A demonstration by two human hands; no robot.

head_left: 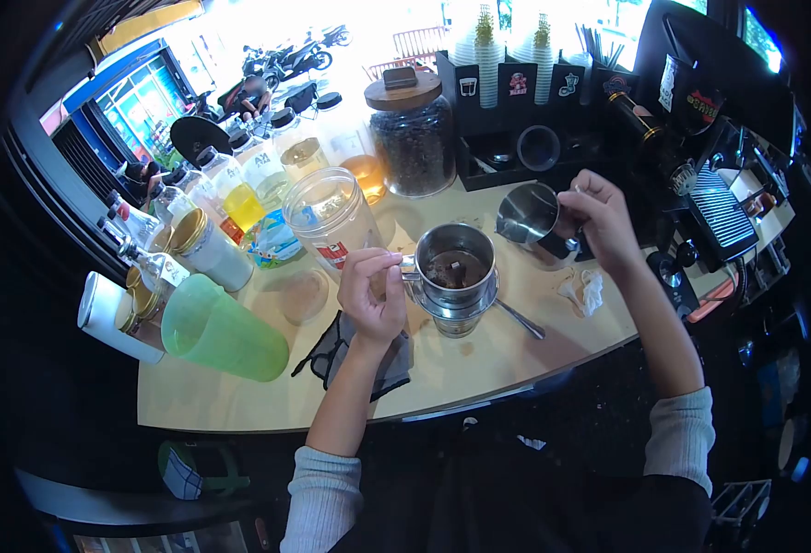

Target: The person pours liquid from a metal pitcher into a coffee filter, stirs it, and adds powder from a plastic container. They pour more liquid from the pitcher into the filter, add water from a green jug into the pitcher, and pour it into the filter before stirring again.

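A metal drip coffee filter with dark wet coffee inside sits on top of a small glass on the counter. My left hand is closed, its fingers pinching the filter's side handle. To the right, my right hand is closed at the handle side of a shiny metal pitcher. The pitcher tilts, its mouth turned toward me and its spout toward the filter. What the pitcher contains cannot be made out. A spoon lies beside the glass, and a dark cloth is under my left wrist.
A clear jar stands behind my left hand, near a green pitcher and several bottles. A wooden-lidded jar of dark beans is at the back. Crumpled tissue lies right; beyond are a cup rack and an espresso machine.
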